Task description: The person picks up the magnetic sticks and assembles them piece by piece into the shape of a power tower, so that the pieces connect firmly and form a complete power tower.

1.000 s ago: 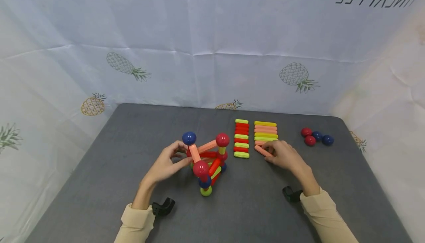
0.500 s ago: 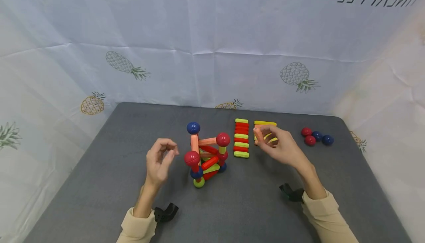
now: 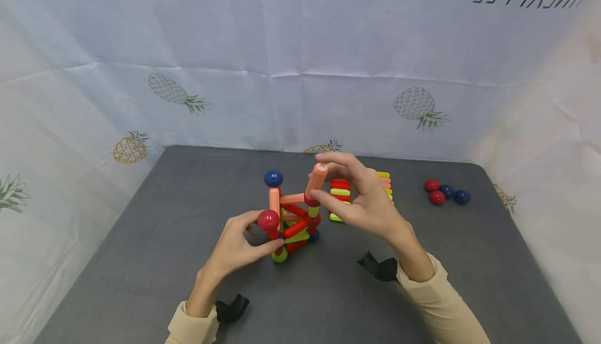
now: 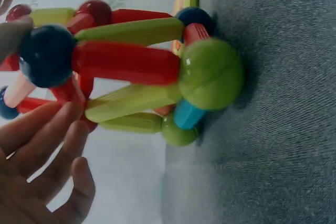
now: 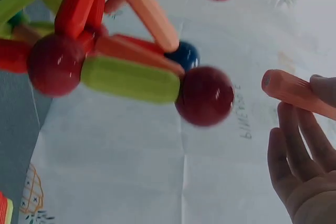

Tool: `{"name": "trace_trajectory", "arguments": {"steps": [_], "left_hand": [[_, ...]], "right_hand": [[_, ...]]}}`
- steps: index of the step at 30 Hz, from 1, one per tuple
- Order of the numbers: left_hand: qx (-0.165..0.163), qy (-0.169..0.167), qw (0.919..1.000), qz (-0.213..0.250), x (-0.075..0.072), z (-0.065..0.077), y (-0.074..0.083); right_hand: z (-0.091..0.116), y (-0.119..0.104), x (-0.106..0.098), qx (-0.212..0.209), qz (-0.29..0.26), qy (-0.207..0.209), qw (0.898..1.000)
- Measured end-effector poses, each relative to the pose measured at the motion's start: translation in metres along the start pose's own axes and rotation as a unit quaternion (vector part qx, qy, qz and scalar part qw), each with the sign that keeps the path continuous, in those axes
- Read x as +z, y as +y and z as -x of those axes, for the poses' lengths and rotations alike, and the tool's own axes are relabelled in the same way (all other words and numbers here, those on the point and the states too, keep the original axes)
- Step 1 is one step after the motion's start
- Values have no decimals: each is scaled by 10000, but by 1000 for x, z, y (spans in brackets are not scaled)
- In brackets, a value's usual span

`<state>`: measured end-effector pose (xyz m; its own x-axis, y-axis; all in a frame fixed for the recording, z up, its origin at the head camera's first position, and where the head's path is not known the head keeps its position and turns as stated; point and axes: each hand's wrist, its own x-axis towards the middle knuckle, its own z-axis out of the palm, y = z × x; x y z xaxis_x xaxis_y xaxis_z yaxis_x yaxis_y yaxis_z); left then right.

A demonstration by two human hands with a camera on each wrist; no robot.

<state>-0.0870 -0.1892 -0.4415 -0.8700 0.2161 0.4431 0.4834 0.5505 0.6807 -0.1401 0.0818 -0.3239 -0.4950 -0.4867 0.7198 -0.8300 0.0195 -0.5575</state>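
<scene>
A tower of magnetic sticks and balls [image 3: 295, 228] stands on the grey table, with red balls, blue balls and green balls at its joints. My left hand [image 3: 237, 242] grips its near left corner. In the left wrist view the thumb lies on a blue ball [image 4: 48, 56] and fingertips touch a red stick below it. My right hand [image 3: 363, 198] pinches an orange stick [image 3: 316, 179] between thumb and fingers, above the tower's right upright. In the right wrist view the stick's bare end is a short gap from the red ball [image 5: 205, 96] topping that upright.
Two rows of loose sticks lie right of the tower: red and green sticks [image 3: 340, 192] nearer, yellow and orange sticks [image 3: 385, 181] partly behind my right hand. Several loose red and blue balls [image 3: 447, 191] sit at the far right. A pineapple-print cloth [image 3: 300, 109] hangs behind the table.
My right hand has picked an orange stick from the row and carried it left over the tower. My left hand let go of the tower, drew back, then gripped its near corner; the tower turned slightly.
</scene>
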Motion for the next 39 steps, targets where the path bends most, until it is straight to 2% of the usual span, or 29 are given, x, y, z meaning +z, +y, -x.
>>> {"name": "trace_trajectory", "arguments": {"steps": [4, 7, 11, 15, 17, 22, 27, 29, 31, 34, 37, 39], "left_hand": [[-155, -369, 9991, 167, -5, -2, -3], [-129, -639, 9974, 317, -10, -5, -7], [-69, -867, 9953, 426, -15, -9, -15], [-106, -922, 9949, 391, -17, -12, -19], [-80, -894, 9952, 377, -18, -12, -18], [4, -700, 9969, 353, -22, -11, -15], [28, -615, 9977, 273, -25, -11, -10], [95, -533, 9982, 248, -26, -11, -7], [166, -332, 9990, 230, -27, -11, -4], [333, 169, 9990, 250, -28, -11, 1], [500, 692, 9959, 303, -28, -11, 5], [583, 911, 9935, 342, -28, -11, 7]], "right_hand": [[-4, -4, 13, 70, 67, -261, 9996], [-5, -6, 21, 197, 19, -486, 9986], [-8, -5, 34, 162, -66, -952, 9953], [-10, -1, 45, 145, 322, -1456, 9887], [-9, 0, 48, 197, 720, -1631, 9838], [-4, 2, 52, 130, 1744, -1833, 9674], [3, 4, 55, 170, 2645, -1745, 9483], [5, 5, 56, 225, 2824, -1701, 9438], [5, 6, 57, 236, 2965, -1683, 9398], [5, 6, 60, 232, 3164, -1676, 9334], [5, 5, 62, 197, 3339, -1687, 9272], [4, 5, 64, 191, 3432, -1693, 9237]]}}
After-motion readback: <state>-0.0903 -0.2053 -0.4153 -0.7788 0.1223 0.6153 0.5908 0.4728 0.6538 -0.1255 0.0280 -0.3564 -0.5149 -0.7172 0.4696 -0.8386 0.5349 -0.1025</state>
